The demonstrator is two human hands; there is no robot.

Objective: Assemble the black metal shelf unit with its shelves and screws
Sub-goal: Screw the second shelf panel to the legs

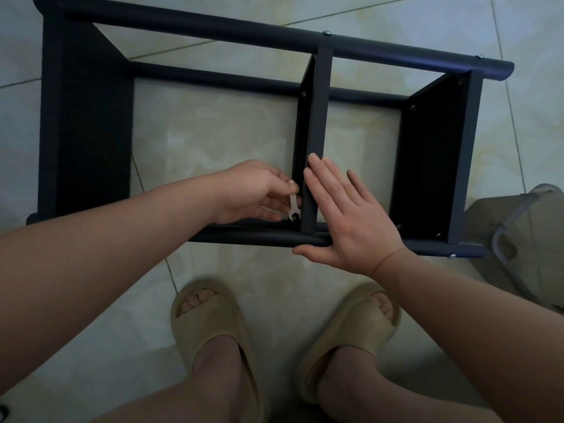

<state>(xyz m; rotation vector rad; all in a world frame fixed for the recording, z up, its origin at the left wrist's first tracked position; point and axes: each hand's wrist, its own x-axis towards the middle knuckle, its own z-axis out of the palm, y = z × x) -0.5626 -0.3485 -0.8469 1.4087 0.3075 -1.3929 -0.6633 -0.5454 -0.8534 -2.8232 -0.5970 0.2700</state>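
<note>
The black metal shelf unit [274, 41] lies on its side on the tiled floor, its round posts running left to right. Three shelves stand on edge between the posts: left [85, 126], middle [317, 132] and right [427, 154]. My left hand [259, 190] pinches a small silver wrench [293, 206], whose jaw sits on a nut at the foot of the middle shelf beside the near post [259, 238]. My right hand [345, 215] lies flat with straight fingers against the middle shelf and the near post.
Silver screw heads [327, 33] show on the far post and one [451, 255] on the near post's right end. A clear plastic container [518, 239] sits on the floor at the right. My feet in beige slippers [213, 337] stand just before the unit.
</note>
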